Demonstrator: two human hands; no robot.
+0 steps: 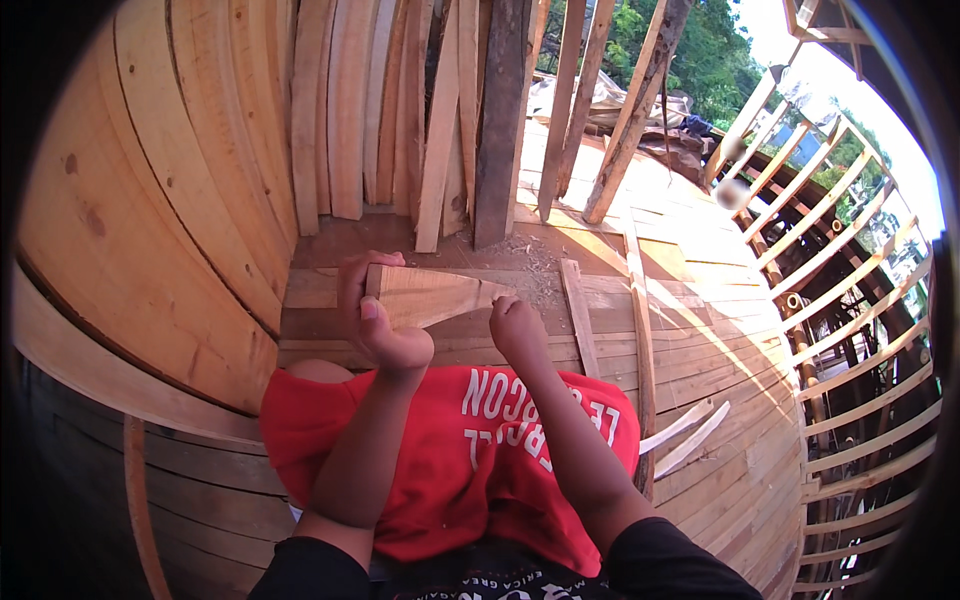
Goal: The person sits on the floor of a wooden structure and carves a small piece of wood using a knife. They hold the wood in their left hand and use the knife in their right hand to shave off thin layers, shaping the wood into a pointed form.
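A tan board point(425, 292), wide at one end and narrowing to a tip, is held up crosswise above the wooden floor point(720, 480). The left hand point(388, 325) is clamped on the board's wide end, thumb on the near side. The right hand point(517, 328) is curled at the narrow tip; the knuckles hide what its fingers close on, so from here I cannot tell its grip. I judge that having a hand at each end keeps the board steady.

On the near side of the board I see a lap in red shorts point(420, 430). Just past the board lie shavings point(540, 275), and farther beyond stand upright planks point(345, 120). Left of it rises a plank wall point(130, 200); right of it lies a strip point(578, 315), and well apart, a slatted frame point(868, 445). I can make out no container.
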